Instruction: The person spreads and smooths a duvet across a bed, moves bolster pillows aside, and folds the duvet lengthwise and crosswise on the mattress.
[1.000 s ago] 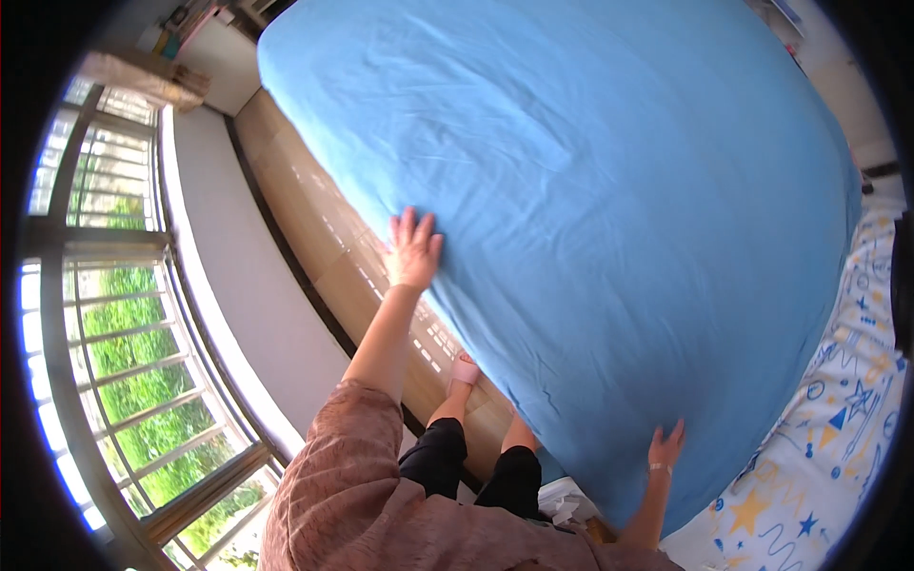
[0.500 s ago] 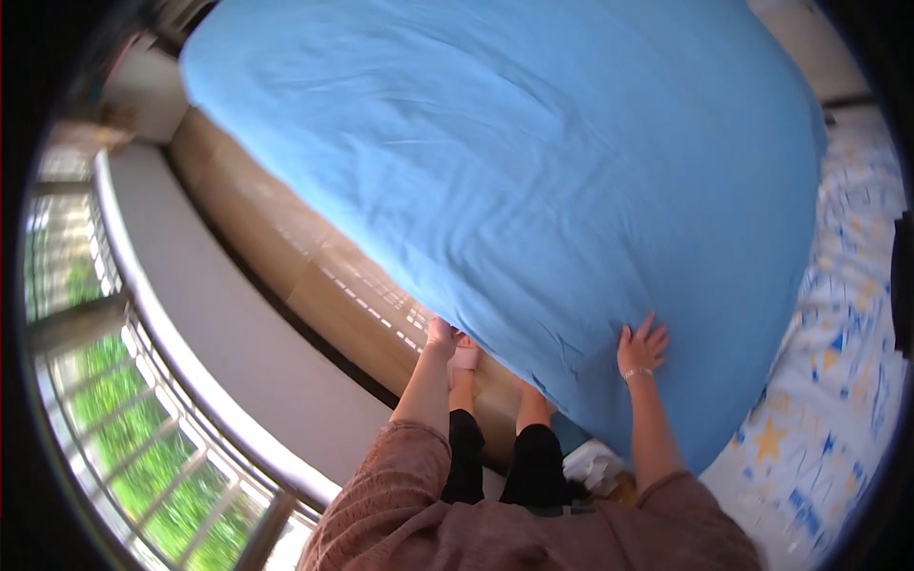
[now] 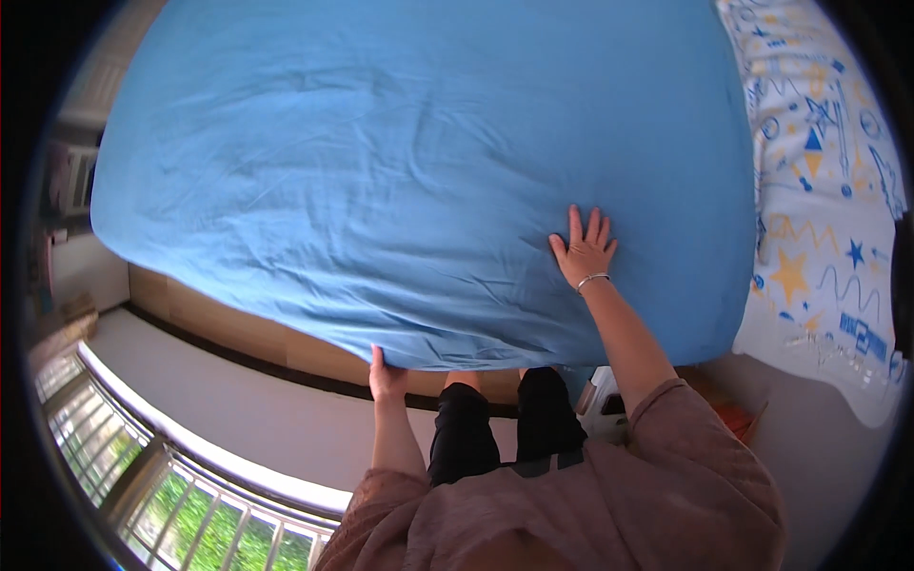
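Note:
A blue bed sheet point(image 3: 381, 171) covers a large mattress, with wrinkles across its middle and near side. At the near edge, left of my legs, my left hand point(image 3: 387, 379) grips the sheet's border; the thumb lies on top and the other fingers are hidden beneath. My right hand point(image 3: 585, 255), wearing a thin bracelet point(image 3: 592, 278) at the wrist, rests flat on the sheet with fingers spread.
To the right lies white bedding point(image 3: 809, 209) with blue and yellow star patterns. A pale ledge point(image 3: 219, 371) and a barred window point(image 3: 209, 514) run along the lower left. Wooden floor point(image 3: 238, 314) shows beside the bed. Behind my right arm, an orange item point(image 3: 738, 419) is partly hidden.
My view has turned, so the bed now lies more squarely across it. My right hand sits farther in from the near edge, still flat. The left stays at the sheet's border, its thumb now on top.

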`<state>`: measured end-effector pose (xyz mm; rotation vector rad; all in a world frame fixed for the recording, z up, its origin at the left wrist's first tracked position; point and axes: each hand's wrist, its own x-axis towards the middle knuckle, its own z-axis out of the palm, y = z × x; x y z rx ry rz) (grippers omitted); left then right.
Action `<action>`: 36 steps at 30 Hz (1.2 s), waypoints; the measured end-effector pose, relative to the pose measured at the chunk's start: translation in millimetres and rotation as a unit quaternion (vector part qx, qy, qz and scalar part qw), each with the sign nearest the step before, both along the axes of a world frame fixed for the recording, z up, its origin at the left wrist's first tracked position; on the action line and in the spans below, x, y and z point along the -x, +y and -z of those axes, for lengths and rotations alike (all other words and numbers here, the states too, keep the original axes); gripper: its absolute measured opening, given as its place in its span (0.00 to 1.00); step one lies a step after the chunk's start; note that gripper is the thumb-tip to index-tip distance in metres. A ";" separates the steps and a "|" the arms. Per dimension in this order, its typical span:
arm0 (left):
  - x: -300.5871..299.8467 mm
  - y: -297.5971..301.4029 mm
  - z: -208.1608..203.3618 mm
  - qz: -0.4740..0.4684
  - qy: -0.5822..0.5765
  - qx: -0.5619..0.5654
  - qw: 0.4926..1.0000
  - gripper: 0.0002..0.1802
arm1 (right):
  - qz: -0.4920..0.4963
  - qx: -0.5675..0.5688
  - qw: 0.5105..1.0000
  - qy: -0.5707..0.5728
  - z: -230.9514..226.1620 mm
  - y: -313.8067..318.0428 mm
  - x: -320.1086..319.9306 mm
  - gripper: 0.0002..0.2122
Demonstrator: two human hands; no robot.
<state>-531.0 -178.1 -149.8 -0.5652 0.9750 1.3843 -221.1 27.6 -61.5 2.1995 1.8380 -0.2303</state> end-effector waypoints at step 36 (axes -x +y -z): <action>-5.5 26.1 -44.8 0.409 0.152 0.269 0.859 0.45 | 0.699 -0.320 0.193 0.610 -19.4 -224.7 -178.1 0.22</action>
